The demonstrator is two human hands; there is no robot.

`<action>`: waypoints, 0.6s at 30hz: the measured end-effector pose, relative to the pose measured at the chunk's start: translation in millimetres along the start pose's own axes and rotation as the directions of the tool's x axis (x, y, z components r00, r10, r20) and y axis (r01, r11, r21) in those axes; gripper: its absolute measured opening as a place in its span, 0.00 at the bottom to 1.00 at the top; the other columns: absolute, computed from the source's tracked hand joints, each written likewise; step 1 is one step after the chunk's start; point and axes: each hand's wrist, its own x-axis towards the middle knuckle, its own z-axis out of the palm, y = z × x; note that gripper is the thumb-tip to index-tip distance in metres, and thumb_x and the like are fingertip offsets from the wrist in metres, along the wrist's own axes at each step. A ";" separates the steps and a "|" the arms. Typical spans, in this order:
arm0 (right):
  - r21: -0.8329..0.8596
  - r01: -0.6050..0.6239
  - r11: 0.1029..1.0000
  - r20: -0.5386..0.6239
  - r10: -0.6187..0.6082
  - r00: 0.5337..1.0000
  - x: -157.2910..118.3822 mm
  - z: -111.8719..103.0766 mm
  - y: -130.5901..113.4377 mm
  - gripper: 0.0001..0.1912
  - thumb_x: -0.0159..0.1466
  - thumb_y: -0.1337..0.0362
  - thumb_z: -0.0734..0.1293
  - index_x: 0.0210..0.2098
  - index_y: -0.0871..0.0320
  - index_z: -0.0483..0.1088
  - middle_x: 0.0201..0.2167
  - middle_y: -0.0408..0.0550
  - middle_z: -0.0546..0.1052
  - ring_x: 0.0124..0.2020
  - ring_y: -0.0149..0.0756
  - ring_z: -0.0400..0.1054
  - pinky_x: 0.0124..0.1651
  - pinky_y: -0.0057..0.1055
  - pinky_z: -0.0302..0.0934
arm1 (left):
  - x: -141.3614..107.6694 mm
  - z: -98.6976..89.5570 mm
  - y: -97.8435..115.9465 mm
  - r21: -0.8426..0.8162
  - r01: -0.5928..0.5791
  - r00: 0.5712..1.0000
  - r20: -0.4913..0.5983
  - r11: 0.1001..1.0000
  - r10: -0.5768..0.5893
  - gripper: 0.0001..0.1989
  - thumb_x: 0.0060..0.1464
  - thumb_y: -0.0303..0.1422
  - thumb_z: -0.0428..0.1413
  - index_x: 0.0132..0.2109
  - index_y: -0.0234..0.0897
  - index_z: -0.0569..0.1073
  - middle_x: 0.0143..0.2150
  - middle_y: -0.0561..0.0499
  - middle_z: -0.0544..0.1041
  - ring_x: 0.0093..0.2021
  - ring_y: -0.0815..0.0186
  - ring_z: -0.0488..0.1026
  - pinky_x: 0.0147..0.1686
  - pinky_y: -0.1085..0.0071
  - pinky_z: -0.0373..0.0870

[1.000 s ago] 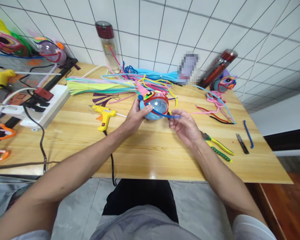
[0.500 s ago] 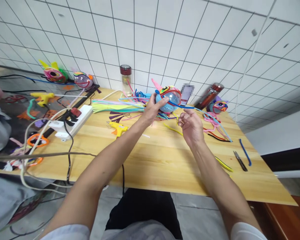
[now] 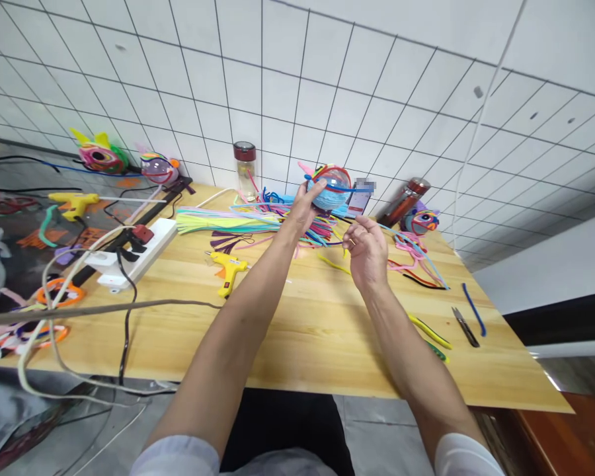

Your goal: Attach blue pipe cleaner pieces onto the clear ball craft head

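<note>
My left hand (image 3: 305,206) is closed on a clear ball (image 3: 333,195) at the back of the table. Light blue pipe cleaners cover its lower part, with red, yellow and pink ones on top. A dark blue pipe cleaner (image 3: 359,190) runs across the ball, its free end jutting out to the right. My right hand (image 3: 369,251) hovers in front and to the right, apart from the ball. Its fingers are loosely curled and apart, with nothing visible in them. Behind my left hand lies a bundle of coloured pipe cleaners (image 3: 228,220).
A yellow glue gun (image 3: 227,270) lies left of my left forearm. Beyond it are a white power strip (image 3: 139,254) and cables. Snips (image 3: 465,327) and a blue pipe cleaner (image 3: 475,309) lie at right. Two bottles, a glass one (image 3: 245,172) and a reddish one (image 3: 405,201), stand along the wall.
My right hand has come away from the dark blue pipe cleaner, whose free end now points up and right above it. The view has shifted slightly.
</note>
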 end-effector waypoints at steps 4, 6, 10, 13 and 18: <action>-0.042 0.024 0.999 0.003 -0.024 1.000 -1.7 -4.0 -5.0 0.18 0.52 0.60 0.75 0.42 0.53 0.73 0.31 0.38 0.75 0.29 0.29 0.69 0.29 0.26 0.62 | -13.7 4.6 5.3 0.035 -0.058 0.998 0.008 0.998 0.057 0.29 0.51 0.45 0.74 0.55 0.41 0.73 0.51 0.48 0.82 0.55 0.58 0.81 0.61 0.59 0.75; -0.054 0.036 0.998 -0.018 -0.037 0.999 -1.8 -4.3 -7.3 0.18 0.54 0.60 0.75 0.43 0.52 0.73 0.31 0.38 0.75 0.29 0.29 0.69 0.30 0.26 0.62 | -23.3 9.0 13.9 0.052 -0.076 0.996 0.052 0.996 0.073 0.31 0.49 0.45 0.75 0.54 0.41 0.72 0.51 0.49 0.81 0.57 0.57 0.80 0.62 0.58 0.74; -0.061 0.000 0.998 -0.051 -0.003 0.999 -5.7 -7.1 -5.4 0.18 0.52 0.59 0.75 0.42 0.53 0.73 0.30 0.38 0.75 0.29 0.30 0.69 0.30 0.27 0.60 | -39.3 15.7 35.1 0.071 -0.030 0.989 0.145 0.997 0.019 0.35 0.48 0.46 0.76 0.58 0.43 0.72 0.54 0.47 0.80 0.63 0.50 0.77 0.64 0.53 0.73; -0.166 -0.050 0.985 0.017 0.054 0.998 -16.7 -19.1 3.5 0.18 0.54 0.58 0.75 0.43 0.54 0.73 0.28 0.38 0.75 0.28 0.31 0.67 0.31 0.29 0.60 | -52.6 11.7 39.3 0.106 -0.029 0.993 0.113 0.994 0.017 0.34 0.46 0.48 0.76 0.55 0.42 0.72 0.52 0.48 0.80 0.61 0.50 0.79 0.61 0.54 0.76; -0.388 -0.099 0.916 0.124 0.159 0.979 -43.1 -56.0 24.7 0.17 0.57 0.57 0.74 0.44 0.54 0.72 0.29 0.39 0.74 0.29 0.32 0.66 0.34 0.32 0.61 | -85.9 -14.3 14.0 0.146 0.077 0.997 -0.006 0.986 -0.077 0.31 0.47 0.46 0.76 0.52 0.41 0.71 0.49 0.50 0.81 0.51 0.59 0.81 0.53 0.64 0.79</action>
